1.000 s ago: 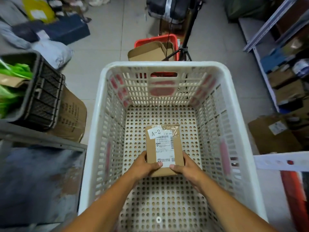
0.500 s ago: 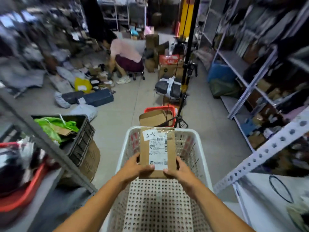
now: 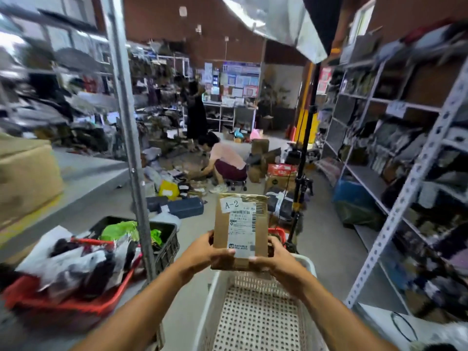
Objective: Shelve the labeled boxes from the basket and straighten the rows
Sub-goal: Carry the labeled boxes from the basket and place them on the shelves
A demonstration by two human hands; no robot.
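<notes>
Shelving [image 3: 395, 219] crowds right and a post [image 3: 131, 153] stands left; box [image 3: 240, 231] marked A-2, above the basket's [image 3: 215, 295] far rim, clamped at its near corners by left hand [image 3: 202, 254] and right hand [image 3: 276, 262], could slip from that shallow fingertip grip if swung.

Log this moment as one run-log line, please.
cardboard box labelled A-2 | held by left hand, right hand | above white basket

box [image 3: 240, 231] above basket [image 3: 258, 323], between shelf post [image 3: 128, 138] at left and shelving [image 3: 395, 158] at right
</notes>
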